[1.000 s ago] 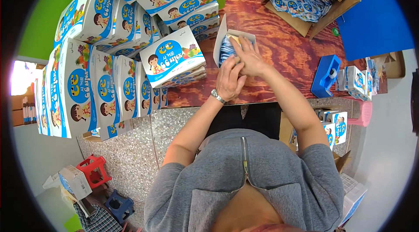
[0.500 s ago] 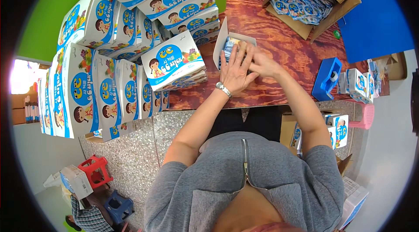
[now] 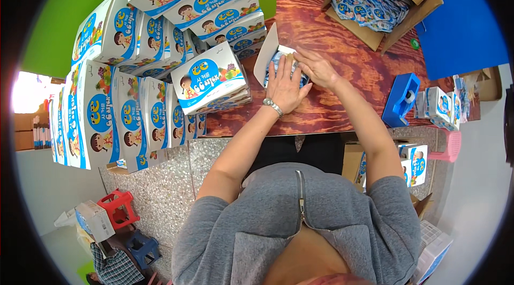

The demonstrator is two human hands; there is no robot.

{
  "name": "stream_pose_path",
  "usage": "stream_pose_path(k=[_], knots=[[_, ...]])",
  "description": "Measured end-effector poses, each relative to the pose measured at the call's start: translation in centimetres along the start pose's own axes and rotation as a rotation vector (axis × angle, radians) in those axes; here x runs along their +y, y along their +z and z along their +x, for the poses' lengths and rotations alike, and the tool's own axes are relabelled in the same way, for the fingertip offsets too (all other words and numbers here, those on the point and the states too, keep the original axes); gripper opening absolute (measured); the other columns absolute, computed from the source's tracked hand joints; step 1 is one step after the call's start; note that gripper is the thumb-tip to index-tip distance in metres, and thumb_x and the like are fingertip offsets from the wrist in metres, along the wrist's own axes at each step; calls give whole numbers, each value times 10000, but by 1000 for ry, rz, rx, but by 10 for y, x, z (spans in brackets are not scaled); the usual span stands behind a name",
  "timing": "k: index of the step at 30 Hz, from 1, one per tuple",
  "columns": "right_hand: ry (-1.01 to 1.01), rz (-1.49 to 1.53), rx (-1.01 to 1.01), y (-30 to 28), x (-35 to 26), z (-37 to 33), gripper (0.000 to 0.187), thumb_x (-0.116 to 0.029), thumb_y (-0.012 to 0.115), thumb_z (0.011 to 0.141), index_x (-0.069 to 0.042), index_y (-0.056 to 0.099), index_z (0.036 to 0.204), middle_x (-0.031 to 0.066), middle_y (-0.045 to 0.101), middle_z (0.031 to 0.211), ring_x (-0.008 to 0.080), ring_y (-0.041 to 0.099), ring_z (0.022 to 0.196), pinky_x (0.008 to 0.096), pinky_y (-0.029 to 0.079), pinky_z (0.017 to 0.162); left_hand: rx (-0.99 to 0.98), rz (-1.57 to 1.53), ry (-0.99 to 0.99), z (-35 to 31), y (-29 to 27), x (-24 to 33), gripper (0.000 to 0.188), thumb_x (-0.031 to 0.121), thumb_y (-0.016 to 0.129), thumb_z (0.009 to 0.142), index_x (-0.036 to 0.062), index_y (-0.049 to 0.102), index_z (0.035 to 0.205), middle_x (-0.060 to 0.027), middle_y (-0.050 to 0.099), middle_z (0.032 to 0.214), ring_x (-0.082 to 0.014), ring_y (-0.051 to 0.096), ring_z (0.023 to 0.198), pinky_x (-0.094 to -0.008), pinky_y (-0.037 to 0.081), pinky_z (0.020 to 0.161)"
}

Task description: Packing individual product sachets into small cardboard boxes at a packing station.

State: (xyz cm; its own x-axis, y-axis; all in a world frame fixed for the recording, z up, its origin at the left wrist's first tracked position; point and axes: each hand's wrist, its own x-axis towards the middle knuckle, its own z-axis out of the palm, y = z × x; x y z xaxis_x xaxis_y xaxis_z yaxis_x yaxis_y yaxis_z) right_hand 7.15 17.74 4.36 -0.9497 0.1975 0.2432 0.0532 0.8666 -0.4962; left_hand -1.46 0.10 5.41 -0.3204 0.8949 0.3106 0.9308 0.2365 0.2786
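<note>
On the table in front of me stands a small white carton (image 3: 266, 55), its lid flap raised on the left. Blue and white sachets (image 3: 277, 59) fill it, partly covered by my hands. My left hand (image 3: 285, 90) lies flat over them, fingers stretched out and holding nothing. At the carton's far right edge rests my right hand (image 3: 319, 70), its fingers stretched out toward the left and touching the carton's rim. Left of the carton is a short stack of flat, printed white and blue cartons (image 3: 209, 79).
Tall piles of printed cartons (image 3: 96, 108) crowd the left. A brown cardboard box (image 3: 385, 44) full of sachets (image 3: 369, 4) lies open at the far right. Nearer stand a blue tape dispenser (image 3: 400, 100) and a pink stool (image 3: 448, 145). A person (image 3: 115, 266) is at the lower left.
My right hand has moved from beside the left fingers up to the carton's right edge. My left hand remains over the sachets, shifted slightly left and down.
</note>
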Motion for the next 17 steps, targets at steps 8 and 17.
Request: stream_pose_path(k=[8,17], knots=[[126,35,105,-22,-45,-82,353,-202,536,995,-21,615,1288,198,560,1350,368,569,1196,443,452,1022,-238,-170,246,-5,-18,5,789,588,503,941,108,326,1541,-236,342,1550,-397,290,1460,-630,151,1171],[274,16,13,-25,-63,-106,413,-200,563,971,-33,562,1349,246,538,1377,396,568,1203,447,448,1039,-242,-359,442,-10,9,2,937,694,549,855,141,292,1566,-178,314,1594,-422,229,1485,-610,126,1196]])
